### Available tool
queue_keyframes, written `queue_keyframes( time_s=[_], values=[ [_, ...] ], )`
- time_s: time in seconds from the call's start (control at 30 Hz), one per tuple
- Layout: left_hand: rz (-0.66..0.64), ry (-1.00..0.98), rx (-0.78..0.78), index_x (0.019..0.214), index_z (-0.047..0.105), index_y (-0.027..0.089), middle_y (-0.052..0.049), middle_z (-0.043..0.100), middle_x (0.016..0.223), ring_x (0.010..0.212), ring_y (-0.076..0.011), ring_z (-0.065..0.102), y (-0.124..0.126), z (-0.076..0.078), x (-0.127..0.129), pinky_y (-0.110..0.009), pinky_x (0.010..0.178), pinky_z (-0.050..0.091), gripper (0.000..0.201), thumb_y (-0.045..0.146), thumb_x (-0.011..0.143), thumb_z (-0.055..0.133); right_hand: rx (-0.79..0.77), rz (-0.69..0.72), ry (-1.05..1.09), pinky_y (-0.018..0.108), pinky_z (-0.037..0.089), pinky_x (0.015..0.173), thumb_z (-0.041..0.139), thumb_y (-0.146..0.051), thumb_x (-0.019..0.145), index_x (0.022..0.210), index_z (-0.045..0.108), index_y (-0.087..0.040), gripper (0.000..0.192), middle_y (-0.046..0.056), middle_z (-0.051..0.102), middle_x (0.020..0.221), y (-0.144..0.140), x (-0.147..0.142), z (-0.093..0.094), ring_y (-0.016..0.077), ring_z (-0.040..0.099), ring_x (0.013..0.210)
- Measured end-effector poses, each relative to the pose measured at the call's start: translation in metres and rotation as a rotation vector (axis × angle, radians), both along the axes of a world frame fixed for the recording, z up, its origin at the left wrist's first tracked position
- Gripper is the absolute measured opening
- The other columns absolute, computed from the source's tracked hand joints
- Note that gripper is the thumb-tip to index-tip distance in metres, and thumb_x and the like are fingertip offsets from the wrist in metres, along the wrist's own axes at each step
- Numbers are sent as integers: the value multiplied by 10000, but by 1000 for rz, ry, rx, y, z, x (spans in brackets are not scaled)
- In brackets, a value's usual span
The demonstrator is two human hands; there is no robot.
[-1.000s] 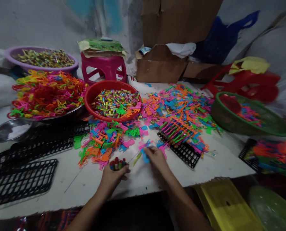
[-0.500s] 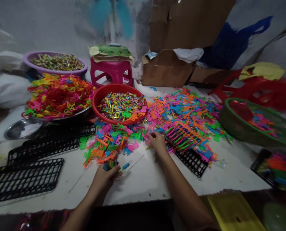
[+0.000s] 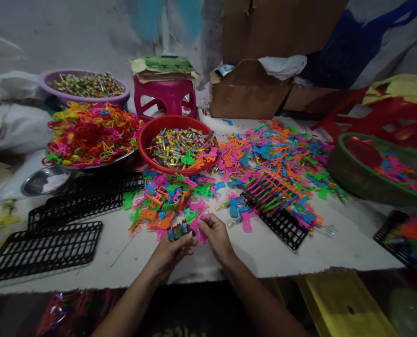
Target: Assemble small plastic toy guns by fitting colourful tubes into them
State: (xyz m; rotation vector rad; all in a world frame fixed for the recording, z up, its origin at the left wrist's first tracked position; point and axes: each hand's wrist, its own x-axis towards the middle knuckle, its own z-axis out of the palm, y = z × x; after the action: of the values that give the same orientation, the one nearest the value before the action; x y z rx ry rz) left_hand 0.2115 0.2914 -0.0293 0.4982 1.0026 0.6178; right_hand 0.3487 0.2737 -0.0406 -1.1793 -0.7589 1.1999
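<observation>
My left hand (image 3: 173, 250) is closed around several small colourful tubes (image 3: 178, 231) whose ends stick up past the fingers. Close beside it, my right hand (image 3: 218, 238) pinches a pink plastic toy gun (image 3: 201, 235), held near the left fingertips. Whether the toy gun touches a tube is too small to tell. Just beyond both hands lies a loose heap of toy guns (image 3: 164, 201) in orange, green, blue and pink. Right of the hands, a black plastic rack (image 3: 285, 229) carries a row of toy guns with tubes.
A red basin (image 3: 148, 157) of tubes stands behind the heap. Bright plastic pieces (image 3: 92, 135) fill a metal bowl at left, near empty black racks (image 3: 50, 245). More toy guns (image 3: 278, 145) spread at back right, beside a green basin (image 3: 355, 178). A yellow stool (image 3: 345, 304) is below the table edge.
My right hand has come from the pile's edge toward my left hand, bringing a pink toy gun. My left hand has shifted slightly right, still holding tubes. The camera view has moved a little.
</observation>
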Motion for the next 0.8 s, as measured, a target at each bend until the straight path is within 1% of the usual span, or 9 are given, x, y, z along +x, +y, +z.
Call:
queue_keyframes(
  time_s=[0.03, 0.1, 0.2, 0.33, 0.43, 0.53, 0.7, 0.8],
  values=[
    [4, -2, 7, 842, 594, 140, -27, 624, 750, 681, -121, 620, -1, 0, 1, -149, 525, 499, 312, 234, 588, 747, 18, 3, 2, 188, 351, 529, 606, -335, 723, 719, 484, -166, 208, -40, 472, 638, 0, 0, 2, 83, 423, 567],
    [11, -3, 34, 824, 595, 132, -13, 607, 714, 625, -95, 592, -3, 1, 2, -141, 505, 479, 329, 240, 562, 761, 51, -46, -8, 179, 345, 519, 597, -328, 729, 713, 461, -175, 205, -52, 446, 623, 0, 2, 7, 75, 408, 550],
    [-2, 23, 164, 827, 594, 129, 2, 583, 688, 577, -81, 542, -5, 8, 4, -151, 472, 453, 344, 253, 552, 760, 70, -119, -60, 166, 307, 452, 579, -330, 737, 710, 424, -188, 212, -70, 392, 574, -2, 7, 14, 66, 359, 489],
    [-25, 158, 363, 771, 606, 110, 9, 550, 619, 542, -101, 500, -5, 19, 7, -200, 461, 452, 323, 287, 543, 750, 94, -89, -116, 166, 286, 402, 546, -339, 764, 705, 388, -198, 220, -78, 351, 546, -10, 5, 18, 66, 324, 447],
    [-41, 276, 446, 810, 629, 107, 5, 564, 612, 502, -103, 482, -6, 24, 7, -219, 466, 449, 357, 308, 537, 742, 96, -104, -189, 169, 285, 404, 525, -340, 789, 707, 381, -198, 218, -78, 334, 545, -15, 2, 17, 63, 318, 443],
    [-62, 349, 529, 879, 647, 134, -22, 600, 708, 544, -121, 508, -6, 23, 4, -216, 476, 447, 371, 320, 566, 717, 93, -117, -258, 173, 288, 414, 512, -343, 802, 714, 385, -198, 213, -78, 339, 540, -17, 0, 14, 64, 325, 447],
    [-123, 468, 762, 916, 666, 186, -48, 605, 803, 555, -123, 518, -5, 15, -2, -212, 493, 451, 302, 313, 642, 665, 92, -120, -272, 174, 285, 413, 511, -348, 805, 714, 380, -203, 216, -78, 352, 544, -19, -2, 13, 66, 325, 451],
    [-141, 498, 809, 939, 661, 198, -58, 608, 842, 583, -133, 535, -4, 12, -2, -219, 524, 461, 301, 310, 660, 650, 87, -142, -279, 178, 300, 422, 505, -352, 809, 722, 380, -203, 213, -77, 356, 544, -21, -3, 13, 66, 331, 450]
  ],
)
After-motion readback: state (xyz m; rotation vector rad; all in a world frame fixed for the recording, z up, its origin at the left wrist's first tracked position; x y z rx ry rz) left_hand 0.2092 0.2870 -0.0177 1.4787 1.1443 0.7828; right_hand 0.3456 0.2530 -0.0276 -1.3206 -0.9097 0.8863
